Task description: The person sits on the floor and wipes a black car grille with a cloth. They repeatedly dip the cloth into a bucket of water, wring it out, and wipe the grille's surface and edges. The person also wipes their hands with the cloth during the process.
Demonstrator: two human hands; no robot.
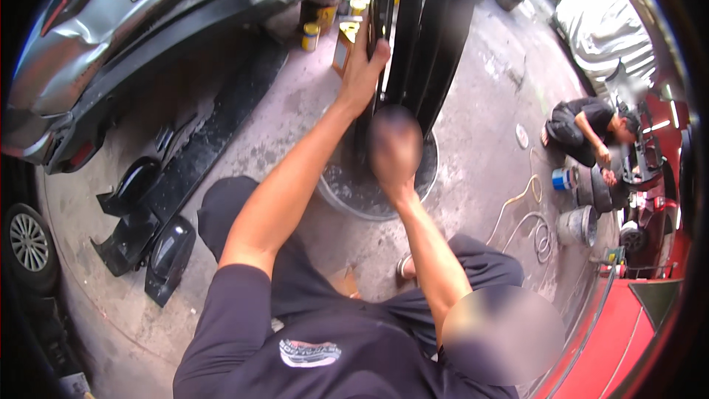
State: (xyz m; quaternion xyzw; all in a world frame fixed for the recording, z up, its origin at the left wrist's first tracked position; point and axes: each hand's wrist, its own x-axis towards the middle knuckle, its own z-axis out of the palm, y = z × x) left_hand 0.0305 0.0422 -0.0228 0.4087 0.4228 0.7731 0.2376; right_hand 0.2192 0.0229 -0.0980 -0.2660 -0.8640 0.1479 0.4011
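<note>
A long, black, ribbed car panel stands upright in front of me, with its lower end in a round grey basin. My left hand is closed round the panel's left edge, thumb up along it; the fingers behind are partly hidden. Lower down, my right hand is against the panel's face, just above the basin. A blurred patch covers its fingers, so I cannot make out their pose or anything in them. The basin's inside looks dark and wet.
Black car trim pieces lie on the floor at left, beneath a silver car's bumper. A yellow can stands beyond my left hand. At right a co-worker squats near a bucket and a loose hose.
</note>
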